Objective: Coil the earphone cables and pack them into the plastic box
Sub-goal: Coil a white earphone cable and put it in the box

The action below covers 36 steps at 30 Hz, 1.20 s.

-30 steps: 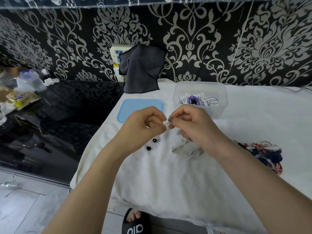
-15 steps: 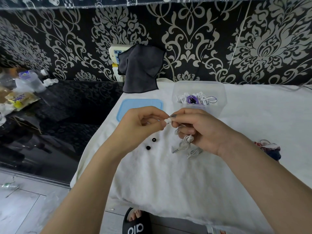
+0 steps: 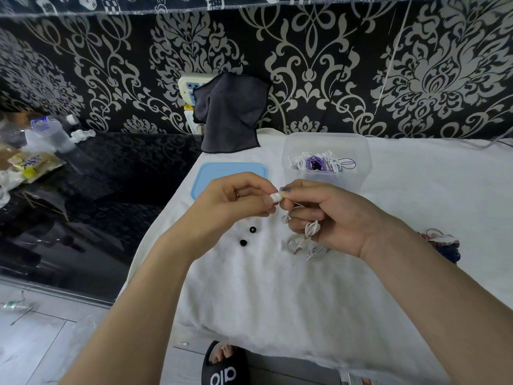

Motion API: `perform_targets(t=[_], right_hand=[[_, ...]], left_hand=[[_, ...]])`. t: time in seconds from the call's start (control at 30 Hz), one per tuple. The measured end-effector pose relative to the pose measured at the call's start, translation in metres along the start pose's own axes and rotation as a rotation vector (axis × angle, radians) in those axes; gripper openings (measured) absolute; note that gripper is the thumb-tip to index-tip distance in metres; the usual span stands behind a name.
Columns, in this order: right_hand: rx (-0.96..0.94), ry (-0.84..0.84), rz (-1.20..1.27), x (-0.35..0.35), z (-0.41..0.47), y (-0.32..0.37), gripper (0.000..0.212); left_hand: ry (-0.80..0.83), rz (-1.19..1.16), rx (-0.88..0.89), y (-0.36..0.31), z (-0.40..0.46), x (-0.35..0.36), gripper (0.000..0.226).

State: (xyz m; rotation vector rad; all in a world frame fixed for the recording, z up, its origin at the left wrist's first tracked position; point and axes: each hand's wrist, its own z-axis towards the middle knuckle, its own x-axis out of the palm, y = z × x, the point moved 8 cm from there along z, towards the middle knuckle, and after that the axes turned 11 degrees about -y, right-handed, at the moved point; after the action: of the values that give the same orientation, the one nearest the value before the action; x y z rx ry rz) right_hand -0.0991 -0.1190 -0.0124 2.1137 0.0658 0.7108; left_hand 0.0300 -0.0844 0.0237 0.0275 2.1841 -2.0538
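Note:
My left hand (image 3: 236,202) and my right hand (image 3: 330,218) meet above the white cloth (image 3: 277,295), both pinching a small white earbud (image 3: 275,197). Its white earphone cable (image 3: 304,240) hangs in tangled loops under my right palm and rests on the cloth. Behind my hands stands the clear plastic box (image 3: 327,145), holding several coiled white and purple earphones (image 3: 319,163). The box's blue lid (image 3: 230,173) lies flat to its left. Two black ear tips (image 3: 248,236) lie on the cloth below my left hand.
A pile of red, white and blue cables (image 3: 444,244) lies at the right, partly behind my right forearm. A dark grey cloth (image 3: 230,115) hangs over a wall socket. A black glossy table (image 3: 83,190) with bottles and packets is at the left. A black slipper (image 3: 224,368) shows below.
My right hand has opened a little, letting more white cable loops hang free below the palm. Both hands stay together on the earbud.

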Motion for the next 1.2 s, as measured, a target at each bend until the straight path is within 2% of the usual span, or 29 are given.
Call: perform_targets(t=[0.13,0.27,0.33,0.47,0.6,0.73,0.83,0.93,1.13,1.2], right_hand=[[0.019,-0.003,0.036,0.002,-0.002,-0.001,0.017],[0.045,-0.028,0.097,-0.001,-0.001,-0.003,0.021],[0.048,-0.037,0.107,-0.001,-0.001,-0.003,0.017],[0.052,-0.103,0.208,-0.007,0.002,0.000,0.028],[0.071,-0.087,0.326,-0.006,0.001,0.001,0.017],[0.055,-0.082,0.368,-0.006,0.000,0.003,0.007],[0.011,-0.118,0.368,-0.009,0.003,0.004,0.013],[-0.076,-0.183,0.238,-0.013,0.003,0.008,0.018],[-0.318,-0.332,-0.364,-0.017,0.002,0.014,0.012],[-0.355,-0.353,-0.461,-0.018,0.004,0.013,0.009]], left_hand=[[0.082,-0.126,-0.127,0.008,0.001,0.008,0.010],[0.060,-0.135,-0.123,0.009,0.004,0.008,0.013],[0.041,-0.124,-0.114,0.008,0.005,0.007,0.013],[-0.021,-0.064,-0.134,0.014,0.006,0.004,0.018],[0.081,0.116,-0.123,0.023,0.001,0.020,0.024],[0.063,0.089,-0.096,0.018,0.003,0.024,0.011],[0.027,0.103,-0.077,0.016,0.005,0.022,0.007],[-0.036,0.094,-0.083,0.018,0.008,0.015,0.006],[-0.157,0.093,-0.058,0.014,0.012,0.001,0.007],[-0.162,0.094,-0.057,0.014,0.011,-0.001,0.005]])
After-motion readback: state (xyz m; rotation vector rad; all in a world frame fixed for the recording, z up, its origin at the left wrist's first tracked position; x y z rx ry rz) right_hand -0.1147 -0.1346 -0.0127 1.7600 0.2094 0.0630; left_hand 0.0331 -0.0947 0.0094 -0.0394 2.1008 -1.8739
